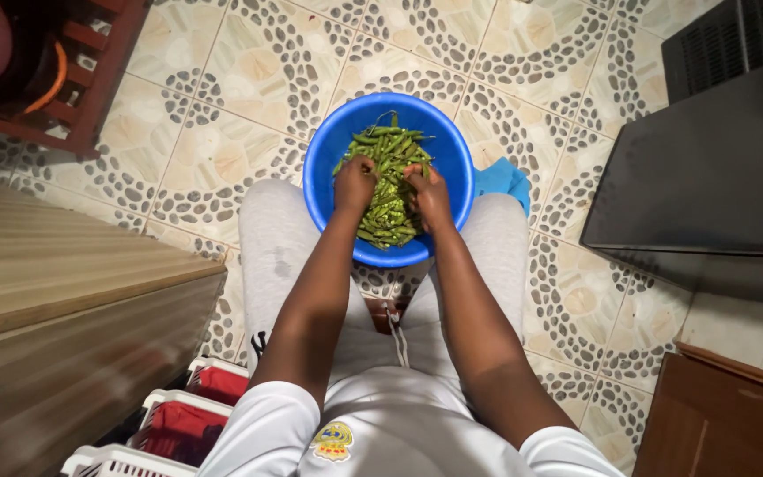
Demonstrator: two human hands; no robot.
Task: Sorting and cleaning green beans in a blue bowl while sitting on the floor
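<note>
Bowl: a blue bowl (320,190) sits at upper centre of the frame, resting on the seated person's knees, over the patterned tile floor (222,150).
Pods: a heap of green pods (390,190) fills the middle of the bowl, with some stalks pointing toward its far rim.
Left hand: the left hand (354,183) is curled over the left edge of the heap, fingers closed around a few pods; how many cannot be told.
Right hand: the right hand (430,193) is bent over the right side of the heap, fingertips pinched on a pod; the grip itself is partly hidden.
Pods and hands: the heap lies between and under both hands, touching them.
Risk, bowl: it is only balanced on the knees, so a shift of the legs or a hard tug could likely tip it toward the floor.
Risk, pods: those near the rim might spill over if the heap is stirred roughly.
Nearby: a blue cloth (503,179) lies just right of the bowl; a dark cabinet (708,168) stands at right; white crates (169,424) sit at lower left.
</note>
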